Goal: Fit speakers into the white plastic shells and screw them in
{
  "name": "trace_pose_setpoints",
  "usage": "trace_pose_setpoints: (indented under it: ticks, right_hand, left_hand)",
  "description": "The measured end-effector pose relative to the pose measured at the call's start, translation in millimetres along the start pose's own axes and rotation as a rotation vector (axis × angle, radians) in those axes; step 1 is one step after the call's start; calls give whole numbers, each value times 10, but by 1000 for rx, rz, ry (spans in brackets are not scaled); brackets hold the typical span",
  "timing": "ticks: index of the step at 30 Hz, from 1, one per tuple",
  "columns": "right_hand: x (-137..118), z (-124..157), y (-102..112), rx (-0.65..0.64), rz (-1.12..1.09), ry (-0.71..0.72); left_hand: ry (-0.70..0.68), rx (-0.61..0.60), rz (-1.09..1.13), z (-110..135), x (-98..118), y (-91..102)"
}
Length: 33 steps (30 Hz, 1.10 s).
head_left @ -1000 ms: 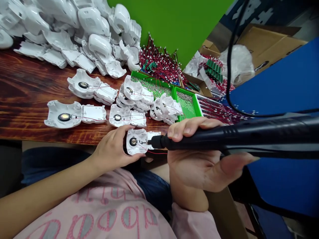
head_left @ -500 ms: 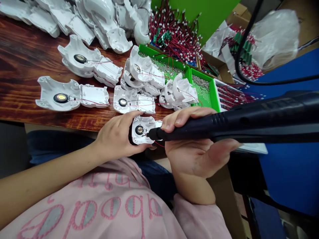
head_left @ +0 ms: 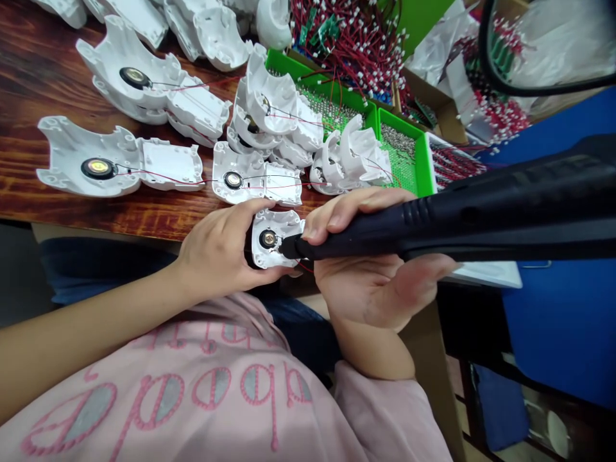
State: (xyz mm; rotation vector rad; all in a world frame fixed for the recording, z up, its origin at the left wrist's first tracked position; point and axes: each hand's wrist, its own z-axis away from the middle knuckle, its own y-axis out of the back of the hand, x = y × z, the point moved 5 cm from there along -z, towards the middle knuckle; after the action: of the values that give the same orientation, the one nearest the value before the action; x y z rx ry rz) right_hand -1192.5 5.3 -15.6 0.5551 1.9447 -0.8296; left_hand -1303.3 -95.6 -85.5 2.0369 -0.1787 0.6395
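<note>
My left hand (head_left: 224,247) is wrapped round a white plastic shell (head_left: 262,256) at the table's near edge, thumb below and fingers above. A round black-rimmed speaker (head_left: 270,239) sits in that shell. My right hand (head_left: 366,276) grips a dark electric screwdriver (head_left: 385,232), lying nearly level from the right. Its tip reaches into the shell just right of the speaker; the bit's end is too small to make out. A red wire shows below the tip. Part of the shell lies hidden behind the screwdriver and my right fingers.
More white shells with speakers (head_left: 168,165) lie on the wooden table (head_left: 29,90), some stacked. Green trays (head_left: 423,157) of screws stand beyond, near a heap of red wires with white connectors (head_left: 346,45). A black cable (head_left: 486,58) loops at upper right.
The view has shifted, so the table's things appear higher and larger. My hands, the shell and the screwdriver keep nearly the same arrangement, with the tip still in the shell beside the speaker.
</note>
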Motion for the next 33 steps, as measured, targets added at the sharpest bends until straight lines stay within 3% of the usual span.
trace_pose_setpoints:
  ticks: [7, 13, 20, 28, 33]
  right_hand:
    - [46, -24, 2, -20, 24, 72]
    - [43, -7, -17, 10, 18, -60]
    - [18, -21, -32, 6, 80, -17]
    - [45, -20, -54, -45, 123, 12]
    - [134, -70, -58, -128, 14, 148]
  left_hand:
    - [15, -63, 2, -1, 7, 4]
    - [40, -52, 23, -6, -37, -7]
    - [46, -72, 33, -9, -46, 0]
    - [29, -15, 59, -34, -23, 28]
    - [15, 15, 1, -23, -2, 34]
